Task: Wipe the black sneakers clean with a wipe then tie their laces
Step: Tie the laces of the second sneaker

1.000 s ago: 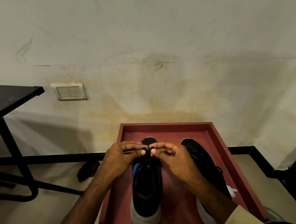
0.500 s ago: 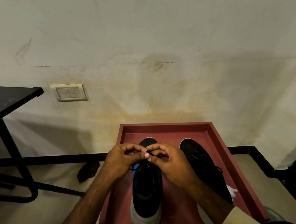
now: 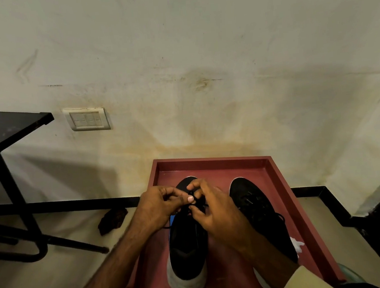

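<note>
Head view: left hand (image 3: 158, 207) and right hand (image 3: 216, 213) both pinched on laces (image 3: 195, 200) above left sneaker (image 3: 187, 244), toe toward wall, in red tray (image 3: 211, 161). Right sneaker (image 3: 258, 209) beside, nearer right hand; wipe (image 3: 297, 245) at heel.

One wide-angle camera, worn on the person's head, looks forward and steeply down, so the stained wall (image 3: 198, 50) fills the upper two thirds of the frame and the red tray (image 3: 278, 181) sits close below at lower centre. The forearms enter from the bottom edge, and the left hand (image 3: 157, 205) and right hand (image 3: 216, 211) meet near the middle of the lower half. The wide lens bends the black skirting (image 3: 62, 206) and takes in a dark table (image 3: 4, 129) at the left edge; only this single view is present.
</note>
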`<state>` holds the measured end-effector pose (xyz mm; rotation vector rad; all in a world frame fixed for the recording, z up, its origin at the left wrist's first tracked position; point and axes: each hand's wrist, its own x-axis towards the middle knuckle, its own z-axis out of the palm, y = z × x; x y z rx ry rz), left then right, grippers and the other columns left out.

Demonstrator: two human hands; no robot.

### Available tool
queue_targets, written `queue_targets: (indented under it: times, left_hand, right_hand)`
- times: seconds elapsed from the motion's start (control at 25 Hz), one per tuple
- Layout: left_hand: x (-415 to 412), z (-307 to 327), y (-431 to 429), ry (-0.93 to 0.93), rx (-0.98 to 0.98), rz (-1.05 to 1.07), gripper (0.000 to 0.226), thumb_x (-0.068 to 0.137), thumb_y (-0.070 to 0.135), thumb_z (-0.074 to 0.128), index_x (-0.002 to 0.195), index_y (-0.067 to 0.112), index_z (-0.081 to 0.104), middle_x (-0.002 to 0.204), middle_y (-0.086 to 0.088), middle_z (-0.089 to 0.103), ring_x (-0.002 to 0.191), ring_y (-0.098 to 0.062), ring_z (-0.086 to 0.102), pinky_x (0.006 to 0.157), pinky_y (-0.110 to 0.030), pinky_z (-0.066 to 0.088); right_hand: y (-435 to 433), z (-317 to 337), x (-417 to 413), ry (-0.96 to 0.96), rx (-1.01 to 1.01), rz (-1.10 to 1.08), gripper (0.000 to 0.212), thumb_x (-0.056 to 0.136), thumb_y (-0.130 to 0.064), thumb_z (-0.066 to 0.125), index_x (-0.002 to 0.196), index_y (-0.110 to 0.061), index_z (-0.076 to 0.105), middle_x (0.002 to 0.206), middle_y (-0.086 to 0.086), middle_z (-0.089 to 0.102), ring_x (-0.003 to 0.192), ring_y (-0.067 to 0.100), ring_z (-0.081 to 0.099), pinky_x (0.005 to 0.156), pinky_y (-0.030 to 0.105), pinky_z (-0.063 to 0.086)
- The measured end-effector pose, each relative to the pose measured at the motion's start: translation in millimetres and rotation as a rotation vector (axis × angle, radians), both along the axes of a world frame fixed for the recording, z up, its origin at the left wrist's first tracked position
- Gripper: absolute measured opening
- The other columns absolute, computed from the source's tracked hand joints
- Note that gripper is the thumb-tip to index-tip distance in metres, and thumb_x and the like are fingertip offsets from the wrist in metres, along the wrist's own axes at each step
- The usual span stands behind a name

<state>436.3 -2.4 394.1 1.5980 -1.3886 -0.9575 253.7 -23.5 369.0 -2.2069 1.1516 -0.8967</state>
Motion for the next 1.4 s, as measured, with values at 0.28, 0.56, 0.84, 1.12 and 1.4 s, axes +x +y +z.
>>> queue_targets:
  times: [0.28, 0.56, 0.84, 1.12, 1.4]
  left_hand:
    - [5, 4, 2, -0.099, 0.021, -0.045, 0.024, 0.074, 0.043, 0.086, 0.083, 0.021, 0.082, 0.065, 0.001, 0.075, 0.056, -0.006, 0.065, 0.059, -0.016, 0.056]
    - [9, 1, 0, -0.086, 0.007, 0.001, 0.011, 0.082, 0.036, 0.084, 0.085, 0.025, 0.084, 0.073, -0.002, 0.078, 0.067, -0.011, 0.07, 0.068, -0.023, 0.059]
    - [8, -3, -3, 0.309, 0.308, -0.076, 0.026, 0.086, 0.034, 0.081, 0.082, 0.008, 0.079, 0.066, -0.004, 0.062, 0.058, -0.01, 0.054, 0.064, -0.023, 0.048]
    - [6, -8, -8, 0.428, 0.452, -0.032, 0.024, 0.088, 0.029, 0.08, 0.073, 0.013, 0.07, 0.061, 0.001, 0.058, 0.053, -0.008, 0.052, 0.053, -0.021, 0.045]
    - [47, -19, 0, -0.031, 0.452, 0.026, 0.027, 0.101, 0.032, 0.063, 0.085, 0.011, 0.062, 0.074, -0.003, 0.051, 0.07, -0.018, 0.047, 0.069, -0.032, 0.045]
  right_hand:
    - [-3, -4, 1, 0.189, -0.105, -0.062, 0.026, 0.101, -0.036, 0.056, 0.119, -0.027, 0.072, 0.104, -0.01, 0.066, 0.1, 0.013, 0.057, 0.093, 0.036, 0.048]
    - [-12, -9, 1, 0.07, 0.187, 0.043, 0.02, 0.108, -0.03, 0.05, 0.097, -0.023, 0.066, 0.128, -0.013, 0.048, 0.125, 0.007, 0.049, 0.111, 0.039, 0.045]
    - [-7, -8, -4, 0.1, 0.078, 0.046, 0.025, 0.096, -0.046, 0.063, 0.1, -0.024, 0.073, 0.138, -0.017, 0.053, 0.128, 0.008, 0.051, 0.111, 0.04, 0.044]
    - [1, -3, 0, 0.144, -0.359, -0.059, 0.01, 0.096, -0.033, 0.066, 0.1, -0.027, 0.073, 0.129, -0.012, 0.063, 0.112, 0.013, 0.063, 0.093, 0.037, 0.049]
    - [-6, -3, -42, -0.014, 0.132, -0.168, 0.029, 0.092, -0.026, 0.075, 0.072, -0.034, 0.057, 0.115, -0.02, 0.065, 0.11, 0.0, 0.061, 0.098, 0.032, 0.049]
